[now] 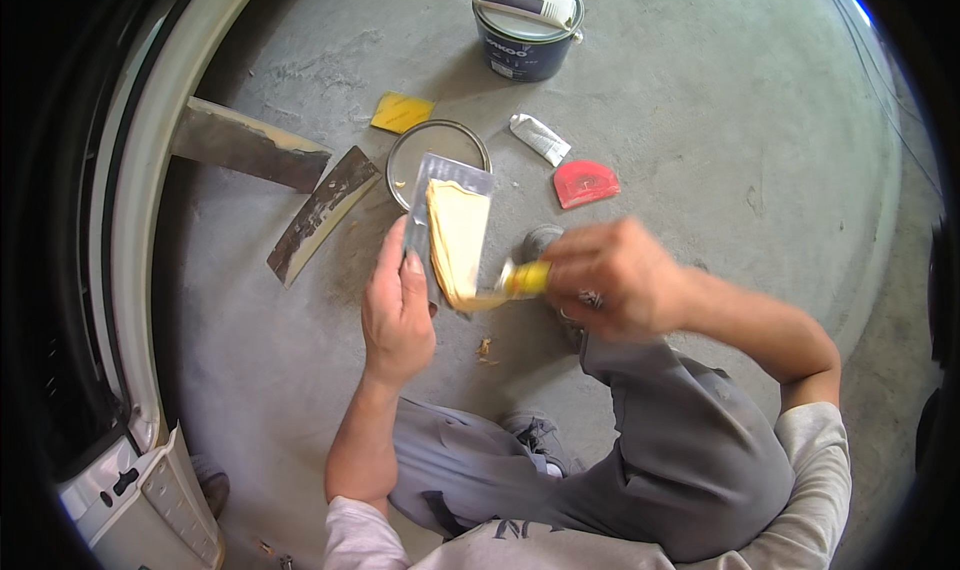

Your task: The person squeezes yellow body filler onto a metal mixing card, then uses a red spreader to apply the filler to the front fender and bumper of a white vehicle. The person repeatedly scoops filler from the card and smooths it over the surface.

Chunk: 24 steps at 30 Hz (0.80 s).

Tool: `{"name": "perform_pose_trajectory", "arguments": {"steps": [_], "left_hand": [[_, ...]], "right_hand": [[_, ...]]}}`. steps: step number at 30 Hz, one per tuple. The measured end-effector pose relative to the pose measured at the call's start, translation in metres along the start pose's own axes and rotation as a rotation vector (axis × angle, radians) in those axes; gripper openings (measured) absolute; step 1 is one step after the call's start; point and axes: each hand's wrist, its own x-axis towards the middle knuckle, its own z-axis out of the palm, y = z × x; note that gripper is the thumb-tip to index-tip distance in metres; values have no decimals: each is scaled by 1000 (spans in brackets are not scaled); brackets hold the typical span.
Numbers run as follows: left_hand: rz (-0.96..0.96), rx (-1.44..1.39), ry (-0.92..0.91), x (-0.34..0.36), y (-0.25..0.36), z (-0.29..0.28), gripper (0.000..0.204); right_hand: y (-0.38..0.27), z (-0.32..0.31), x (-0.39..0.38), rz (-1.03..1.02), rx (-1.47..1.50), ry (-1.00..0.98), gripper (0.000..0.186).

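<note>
My left hand (398, 315) grips the edge of a flat metal board (465, 173), its thumb on the near side. A thick layer of pale yellow putty (460, 235) covers most of the board's face. In my right hand (620, 280), closed and smeared by motion, is a putty knife with a yellow handle (530, 278). Its blade is blurred and meets the putty at the board's lower right corner. Putty stretches along that lower edge toward the knife.
Beyond the board lie a round lid (396, 165), a yellow square sheet (402, 113), a white tube (539, 140) and a red half-round piece (587, 184). Farther off stands a dark blue bucket (525, 60). Two stained strips (250, 147) lie left, beside a pale vehicle frame (150, 270).
</note>
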Motion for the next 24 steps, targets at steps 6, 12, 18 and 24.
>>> {"name": "perform_pose_trajectory", "arguments": {"steps": [6, 12, 18, 24], "left_hand": [[108, 127, -61, -1, 0, -1, 44], [250, 201, -55, 0, 7, 2, 44], [249, 261, -153, -4, 9, -1, 44], [169, 204, -78, -4, 4, 0, 45]], "right_hand": [[-1, 3, 0, -137, 24, -93, 29], [4, 5, -3, -22, -90, 64, 22], [2, 1, -2, 138, -206, 125, 24], [-1, -3, 0, 283, -120, 221, 27]]}}
